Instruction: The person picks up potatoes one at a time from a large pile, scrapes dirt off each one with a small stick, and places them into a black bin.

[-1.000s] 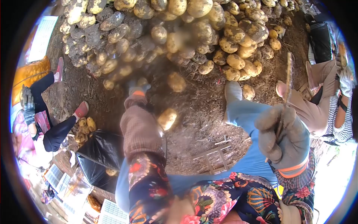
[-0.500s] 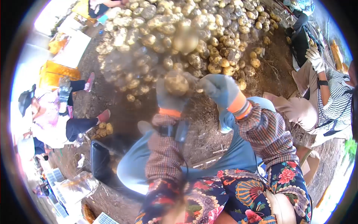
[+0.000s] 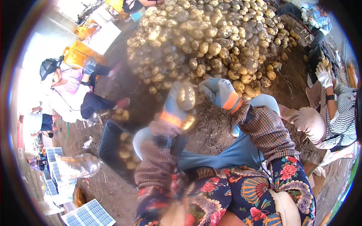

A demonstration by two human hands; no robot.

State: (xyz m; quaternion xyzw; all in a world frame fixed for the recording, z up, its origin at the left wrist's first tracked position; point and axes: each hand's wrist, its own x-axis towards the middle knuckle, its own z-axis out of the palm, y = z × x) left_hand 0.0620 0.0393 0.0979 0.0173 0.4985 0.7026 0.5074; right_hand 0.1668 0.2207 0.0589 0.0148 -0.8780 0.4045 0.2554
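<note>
My left hand [image 3: 174,98], in a grey-blue glove with an orange cuff, is wrapped around a potato [image 3: 186,96]. Facing it is my right hand [image 3: 218,92] in a matching glove, its fingers curled in with the tips close to that potato; I cannot tell what is in them. A second potato [image 3: 188,121] shows just below my left hand, beside the wrist. Beyond both hands a large heap of potatoes [image 3: 215,49] rises from the soil. Lens smears blur the area around my left hand.
At left, beside my leg, a black container [image 3: 109,145] has potatoes at its side. One person [image 3: 75,86] sits at the left, another [image 3: 332,101] in white gloves at the right. Blue-and-white panels [image 3: 88,214] lie lower left, orange sacks [image 3: 81,52] upper left.
The view has shifted, so the heap and people sit farther right. My left hand still grips a potato close to my right hand. A potato now shows below my left hand.
</note>
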